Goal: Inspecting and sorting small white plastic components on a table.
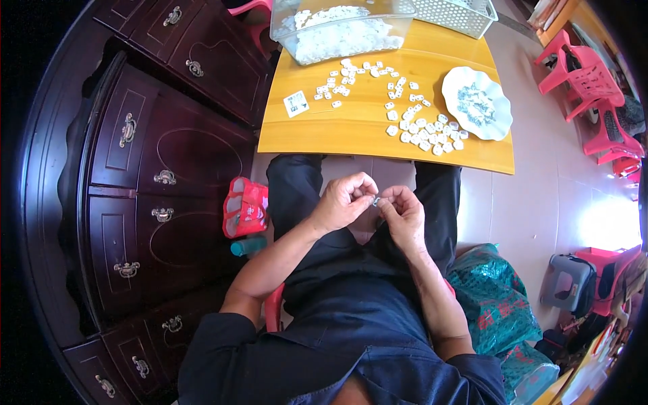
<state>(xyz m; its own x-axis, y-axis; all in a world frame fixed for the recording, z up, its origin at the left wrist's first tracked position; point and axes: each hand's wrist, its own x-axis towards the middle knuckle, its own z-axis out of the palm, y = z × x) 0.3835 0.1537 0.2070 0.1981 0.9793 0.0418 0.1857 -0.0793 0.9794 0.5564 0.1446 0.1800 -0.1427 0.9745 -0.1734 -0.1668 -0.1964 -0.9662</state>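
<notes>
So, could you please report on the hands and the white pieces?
Left hand and right hand pinching a small piece between them. White pieces scattered on table. Nothing visibly blocking either hand.

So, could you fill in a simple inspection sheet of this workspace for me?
Surface: yellow wooden table in front of the seated person.
Job's things: small white pieces in loose groups on the table; scalloped white plate holding grey-green bits; clear bin of white material; perforated basket beside it.
Clutter: printed card on the table; red bag by the cabinet; green bag at the person's right.
Grippers: bare hands only; left hand and right hand pinch a tiny piece above the lap, its details unclear.
Cables: nothing seen.
Surroundings: dark wooden cabinet left, pink chairs right.
</notes>
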